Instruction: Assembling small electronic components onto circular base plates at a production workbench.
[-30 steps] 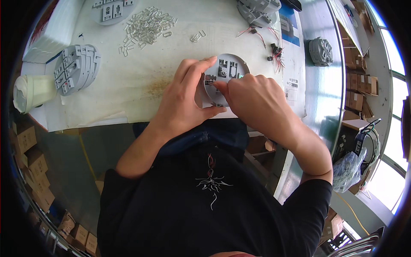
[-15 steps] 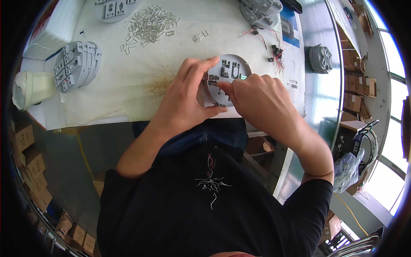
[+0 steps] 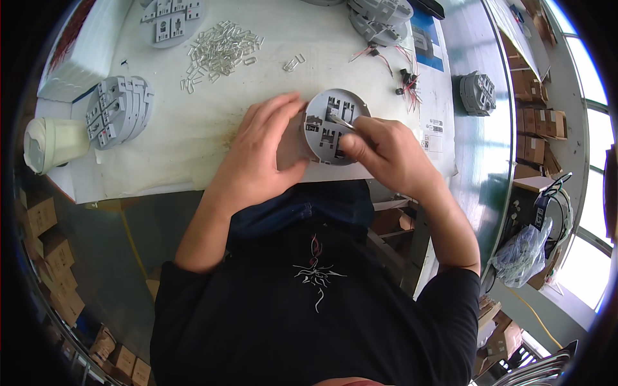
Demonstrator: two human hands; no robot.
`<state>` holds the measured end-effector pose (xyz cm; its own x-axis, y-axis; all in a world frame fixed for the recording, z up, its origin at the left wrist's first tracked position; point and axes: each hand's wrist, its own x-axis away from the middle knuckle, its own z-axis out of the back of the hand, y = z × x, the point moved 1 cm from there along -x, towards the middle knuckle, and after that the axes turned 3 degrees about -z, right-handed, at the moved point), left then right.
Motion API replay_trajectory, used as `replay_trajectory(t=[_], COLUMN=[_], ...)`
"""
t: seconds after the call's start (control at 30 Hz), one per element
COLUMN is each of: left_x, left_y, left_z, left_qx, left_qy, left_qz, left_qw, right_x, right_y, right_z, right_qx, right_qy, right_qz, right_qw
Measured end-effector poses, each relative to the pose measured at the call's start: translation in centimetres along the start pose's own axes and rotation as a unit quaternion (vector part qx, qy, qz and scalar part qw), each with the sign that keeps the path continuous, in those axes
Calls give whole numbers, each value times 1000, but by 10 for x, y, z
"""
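Observation:
A round grey plastic housing (image 3: 320, 107) with dark slots and small raised fittings lies on the table's near part, in front of me. My left hand (image 3: 257, 147) is beside its left rim, thumb and fingers spread, holding nothing. My right hand (image 3: 394, 152) is closed over the housing's right side. Out of its grip sticks a slim, pointed silver tool (image 3: 342, 121), its tip over the fittings in the middle of the housing. The tool's handle is hidden in my hand, so I cannot tell its exact kind.
Beyond my hands lies a pile of small clear U-shaped pieces (image 3: 222, 53). Stacked grey housings stand left (image 3: 119, 112), back right (image 3: 380, 19) and far right (image 3: 477, 94). Red and black wired parts (image 3: 407, 83) lie at right. A pale bucket (image 3: 55, 145) stands at the left edge.
My left hand has let go of the housing's rim and moved left with its fingers apart. My right hand has shifted, and the silver tool's tip now shows. The whole view has shifted slightly.

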<state>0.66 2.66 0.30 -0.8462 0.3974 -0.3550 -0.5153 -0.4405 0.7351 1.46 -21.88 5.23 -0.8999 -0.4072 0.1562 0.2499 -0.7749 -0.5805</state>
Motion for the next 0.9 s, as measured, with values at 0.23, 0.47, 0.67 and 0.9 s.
replay_trajectory(t=[0.23,0.47,0.67,0.9], left_x=[-21,-16,-16,-12], left_y=[6,9,-6,-2], left_z=[-15,-11,-21,-18], left_qx=[103,103,59,31], left_qy=[0,78,49,42], left_qz=[67,31,38,39], left_qw=[992,991,996,998], right_x=[26,67,200,146], right_y=[-6,111,403,273], right_z=[-36,113,187,121], right_qx=[74,-83,-99,18], right_qy=[270,584,581,499], right_qz=[130,-125,-436,-264], right_qw=[951,798,681,825])
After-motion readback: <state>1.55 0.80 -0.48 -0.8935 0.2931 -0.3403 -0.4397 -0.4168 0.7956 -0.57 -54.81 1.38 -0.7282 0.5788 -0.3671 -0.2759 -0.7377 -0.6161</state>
